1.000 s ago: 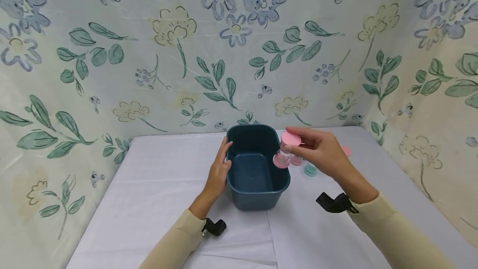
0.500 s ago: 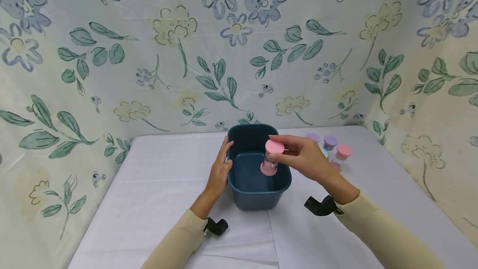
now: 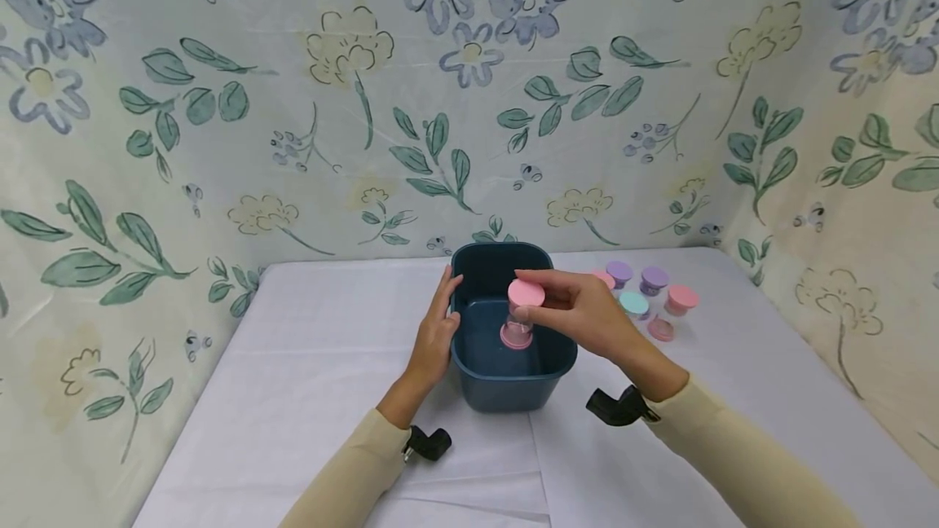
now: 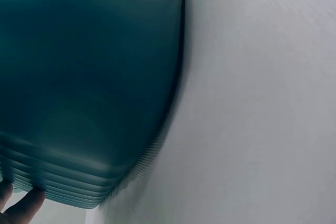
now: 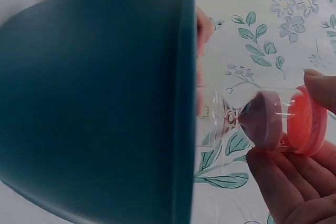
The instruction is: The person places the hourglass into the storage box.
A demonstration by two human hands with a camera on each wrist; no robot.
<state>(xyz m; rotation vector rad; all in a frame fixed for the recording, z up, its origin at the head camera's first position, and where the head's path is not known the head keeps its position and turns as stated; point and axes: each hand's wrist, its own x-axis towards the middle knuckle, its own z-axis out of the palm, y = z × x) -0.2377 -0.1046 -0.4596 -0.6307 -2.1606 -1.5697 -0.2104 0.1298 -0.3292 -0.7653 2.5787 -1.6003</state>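
A deep dark-blue plastic bin (image 3: 513, 393) stands on the white cloth. My left hand (image 3: 433, 341) rests against its left side, fingers fairly straight with their tips at the rim; the left wrist view shows two fingertips (image 4: 29, 203) by the ribbed edge. My right hand (image 3: 575, 312) pinches a small sand timer (image 3: 526, 293) by its pink top cap, over the bin's opening. Seen from the right wrist, the sand timer (image 5: 262, 121) has clear bulbs, a narrow neck and pinkish-purple sand; the bin's wall hides its lower end.
Several more sand timers stand to the right of the bin, among them a teal one (image 3: 634, 304), a purple one (image 3: 654, 279) and a pink one (image 3: 682, 300). A flower-print cloth (image 3: 367, 145) hangs behind the table (image 3: 330, 349).
My right hand has carried the pink sand timer leftward from the bin's right rim to over its middle, uncovering the other sand timers. The left hand stays at the bin's side.
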